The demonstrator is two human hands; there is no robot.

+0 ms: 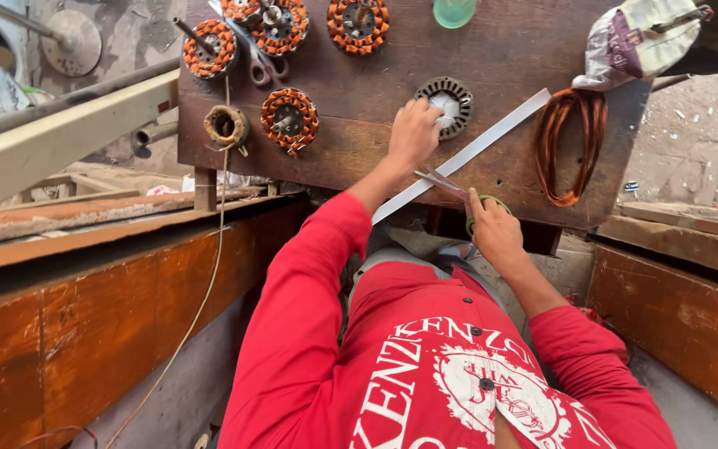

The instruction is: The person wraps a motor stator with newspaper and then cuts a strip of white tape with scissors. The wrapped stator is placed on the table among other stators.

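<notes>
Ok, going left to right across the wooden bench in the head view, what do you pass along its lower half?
Small brown wire spool → orange-wound stator → left hand → bare metal stator → loose copper wire coil.

The bench (359, 108) is dark brown wood. Wound stators (289, 119) show orange-copper coils around grey centres; the bare stator (445, 105) is grey metal. The long strip (475, 150) is white, the loose wire coil (567, 145) coppery orange, the sleeves (292, 333) red, the scissors' handle (492, 204) green.
</notes>
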